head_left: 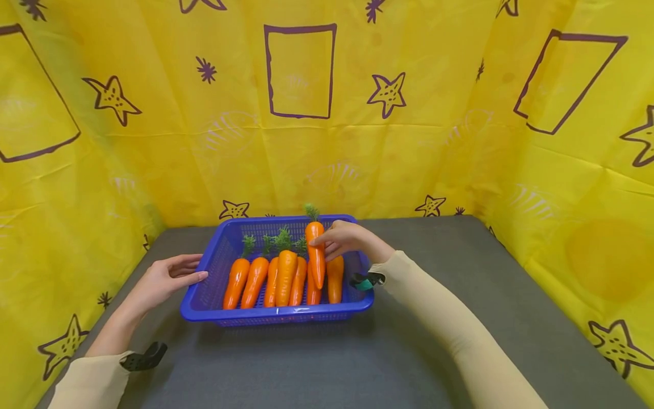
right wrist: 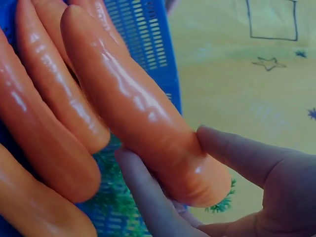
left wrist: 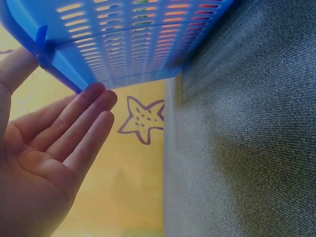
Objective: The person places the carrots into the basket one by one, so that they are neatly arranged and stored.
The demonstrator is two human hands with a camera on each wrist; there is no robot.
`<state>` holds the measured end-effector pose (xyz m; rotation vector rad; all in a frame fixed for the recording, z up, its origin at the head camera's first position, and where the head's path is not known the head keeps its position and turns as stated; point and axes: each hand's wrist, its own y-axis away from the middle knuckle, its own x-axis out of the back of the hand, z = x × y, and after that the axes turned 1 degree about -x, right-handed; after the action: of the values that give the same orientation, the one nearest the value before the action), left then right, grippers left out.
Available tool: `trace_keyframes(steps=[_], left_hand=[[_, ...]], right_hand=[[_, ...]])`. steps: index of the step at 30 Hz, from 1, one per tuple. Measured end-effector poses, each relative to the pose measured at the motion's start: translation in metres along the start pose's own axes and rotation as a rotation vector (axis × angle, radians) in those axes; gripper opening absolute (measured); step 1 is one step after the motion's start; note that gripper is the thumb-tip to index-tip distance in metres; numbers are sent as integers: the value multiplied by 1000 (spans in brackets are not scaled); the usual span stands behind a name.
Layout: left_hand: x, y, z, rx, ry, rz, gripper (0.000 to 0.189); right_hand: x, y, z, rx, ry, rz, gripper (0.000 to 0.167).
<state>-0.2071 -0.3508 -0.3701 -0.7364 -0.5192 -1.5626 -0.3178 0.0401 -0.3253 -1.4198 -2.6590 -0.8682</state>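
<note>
A blue plastic basket [head_left: 276,311] holds a row of orange carrots [head_left: 254,283] with green leafy tops. My right hand [head_left: 346,237] pinches one carrot [head_left: 315,253] near its leafy end, thumb on one side and fingers on the other. In the head view this carrot stands nearly upright, tip down, overlapping the others at the right of the row. The right wrist view shows it lying across the thumb and fingers, over its neighbours. My left hand [head_left: 166,278] holds the basket's left rim, thumb on top and the nearly straight fingers [left wrist: 91,138] beneath.
The basket sits on a dark grey cloth-covered table [head_left: 286,363]. Yellow curtain walls [head_left: 409,153] with drawn starfish and frames close in the back and both sides, the back one near the basket's far rim. Black straps [head_left: 145,357] circle the wrists.
</note>
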Motion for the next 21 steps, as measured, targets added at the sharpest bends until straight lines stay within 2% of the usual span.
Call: trace_keyframes(steps=[6,13,21], left_hand=[[0,1,1,7,2,-1,64],[0,1,0,8,4,4,64],[0,0,-2,-4,2,10,62]], right_hand=[[-8,-11,3,-65,0,-24,58],[-14,-20,4,-107,107,-50,29],[-20,-28,12,-134,137,-89,29]])
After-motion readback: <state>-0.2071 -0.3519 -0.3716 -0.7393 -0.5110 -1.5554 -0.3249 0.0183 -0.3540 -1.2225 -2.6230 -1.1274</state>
